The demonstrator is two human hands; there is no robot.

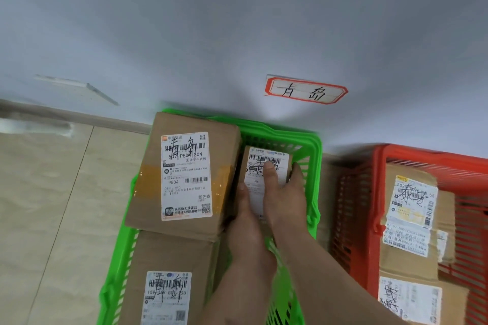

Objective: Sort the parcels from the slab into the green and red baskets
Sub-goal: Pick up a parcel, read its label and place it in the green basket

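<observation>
Only the right hand (pixel 266 208) is in the frame, its bare forearm running up from the lower right corner. It grasps a small parcel (pixel 265 158) from above. The thumb (pixel 243 192) lies along the box's left edge, the index finger (pixel 270 171) lies flat across its white label, and the other fingers curl over the right edge.

This small parcel sits inside the green basket (pixel 315 155) at centre frame, in the basket's upper right part, near the far rim. Its left side is just beside a large parcel (pixel 184 174), a brown carton with a long white shipping label and handwritten black characters. The carton lies tilted, with its upper left corner riding over the basket's rim. Below it, at the bottom of the frame, a third parcel (pixel 169 285) lies in the same basket. It also carries a barcode label with handwriting, and the large carton's lower edge overlaps it.

At the right of the frame stands the red basket (pixel 369 166), just beside the green one. It holds two brown boxes: an upper box (pixel 412 206) with a crumpled white label and a lower box (pixel 412 301) cut off by the bottom edge.

Both baskets stand against a pale wall (pixel 211 21). A red-bordered paper tag (pixel 306 91) with two handwritten characters is stuck on the wall above the green basket. Beige floor tiles (pixel 52 206) fill the lower left of the frame.
</observation>
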